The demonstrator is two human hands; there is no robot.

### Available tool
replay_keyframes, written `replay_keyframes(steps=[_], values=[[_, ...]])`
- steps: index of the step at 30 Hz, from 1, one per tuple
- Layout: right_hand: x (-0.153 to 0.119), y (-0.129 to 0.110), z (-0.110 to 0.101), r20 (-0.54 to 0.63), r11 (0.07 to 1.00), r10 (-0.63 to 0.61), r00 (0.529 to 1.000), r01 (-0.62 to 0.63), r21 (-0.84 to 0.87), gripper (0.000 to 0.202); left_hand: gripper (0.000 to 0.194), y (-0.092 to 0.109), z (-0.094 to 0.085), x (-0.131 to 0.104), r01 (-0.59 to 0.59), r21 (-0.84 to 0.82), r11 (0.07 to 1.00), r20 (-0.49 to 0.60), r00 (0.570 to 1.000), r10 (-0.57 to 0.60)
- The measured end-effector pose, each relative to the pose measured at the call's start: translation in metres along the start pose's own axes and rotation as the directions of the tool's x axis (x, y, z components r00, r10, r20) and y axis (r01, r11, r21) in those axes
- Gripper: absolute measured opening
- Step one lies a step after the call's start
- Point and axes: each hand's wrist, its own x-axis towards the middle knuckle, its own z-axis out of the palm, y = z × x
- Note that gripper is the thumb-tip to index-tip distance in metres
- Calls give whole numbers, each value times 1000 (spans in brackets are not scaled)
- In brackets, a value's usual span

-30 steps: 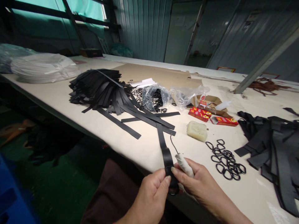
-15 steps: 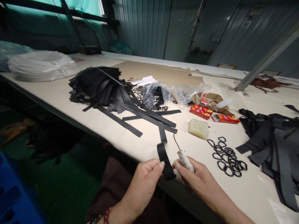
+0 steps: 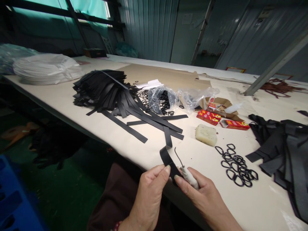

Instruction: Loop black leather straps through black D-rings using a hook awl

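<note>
Near the table's front edge, my left hand (image 3: 152, 189) pinches a black strap (image 3: 166, 156) between thumb and fingers. The strap curls up from the table, and its near end lies between my two hands. My right hand (image 3: 201, 189) is closed round the pale wrapped handle of a hooked awl (image 3: 190, 177), whose thin metal shaft points up and to the left. The right thumb also touches the strap's near end. A yellowish block (image 3: 206, 134) lies beyond the awl, with a cluster of black rings (image 3: 237, 166) to its right.
A big bundle of black straps (image 3: 101, 89) lies at the left, another pile (image 3: 286, 150) at the right. Behind are a plastic bag of rings (image 3: 162, 99), red boxes (image 3: 209, 116) and a slanted metal post (image 3: 276, 64). White coiled material (image 3: 45, 69) sits far left.
My right hand has come closer to my left, and its thumb now rests on the strap's end. The awl has tilted further left. The view has shifted slightly.
</note>
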Motion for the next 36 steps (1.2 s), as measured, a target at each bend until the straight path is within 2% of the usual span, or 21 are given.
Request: replay_keyframes(steps=[3, 6, 8, 10, 12, 14, 16, 17, 18, 19, 20, 21, 23, 24, 26, 28, 30, 32, 33, 34, 36], values=[[-2, -2, 2, 6, 987, 19, 1000, -20, 157, 31, 21, 2, 2, 1, -7, -84, 996, 54, 998, 12], [-5, -4, 2, 45, 947, 109, 993, -118, 298, 33, 21, 4, 2, 2, 17, -136, 991, 123, 992, -1], [-5, -5, 0, 88, 911, 183, 979, -203, 359, 34, 23, 6, 2, 1, 52, -129, 990, 159, 987, -31], [-6, -5, -1, 98, 895, 211, 973, -232, 381, 35, 23, 8, 1, 0, 79, -92, 993, 190, 980, -60], [-6, -6, -3, 78, 902, 198, 977, -213, 374, 37, 22, 9, -2, -2, 79, -21, 997, 201, 977, -73], [-7, -6, -5, 73, 908, 194, 978, -207, 366, 38, 21, 8, -7, -4, 45, 117, 992, 159, 985, -63], [-7, -7, -6, 91, 905, 199, 976, -218, 366, 38, 18, 4, -16, -5, -62, 349, 935, 36, 998, 53], [-7, -7, -6, 105, 900, 204, 973, -229, 372, 39, 16, 1, -20, -5, -150, 487, 861, -11, 984, 178], [-8, -7, -6, 121, 893, 208, 971, -239, 381, 39, 16, -1, -25, -4, -250, 616, 747, -12, 945, 326], [-8, -7, -6, 138, 884, 212, 967, -250, 394, 39, 21, -4, -29, -4, -355, 717, 599, 48, 883, 466], [-9, -7, -7, 157, 873, 216, 964, -262, 412, 39, 28, -5, -32, -3, -454, 777, 436, 155, 810, 566], [-9, -7, -7, 176, 857, 220, 959, -277, 434, 39, 35, -5, -35, -2, -535, 798, 278, 282, 738, 613], [-11, -6, -7, 217, 818, 234, 948, -313, 483, 37, 41, -2, -36, 1, -638, 769, 40, 497, 636, 591], [-12, -5, -7, 239, 794, 242, 940, -334, 508, 36, 41, 0, -36, 3, -666, 745, -36, 564, 601, 566], [-13, -4, -8, 277, 737, 263, 924, -377, 561, 34, 38, 5, -35, 7, -708, 696, -122, 646, 542, 538], [-13, -5, -10, 309, 678, 275, 910, -412, 609, 33, 36, 9, -34, 11, -747, 646, -158, 692, 487, 533], [-12, -8, -12, 336, 633, 277, 900, -435, 640, 33, 35, 11, -32, 15, -774, 611, -168, 721, 455, 523], [-9, -12, -15, 351, 626, 266, 898, -438, 645, 35, 31, 12, -29, 18, -788, 602, -129, 719, 465, 517], [-8, -14, -16, 341, 645, 252, 906, -420, 639, 36, 27, 13, -27, 18, -780, 622, -71, 690, 504, 519], [-6, -16, -18, 308, 679, 232, 923, -380, 628, 37, 22, 15, -24, 18, -750, 661, 22, 635, 574, 517], [-3, -18, -20, 191, 778, 184, 964, -261, 571, 38, 13, 18, -17, 18, -601, 747, 283, 449, 771, 452]])
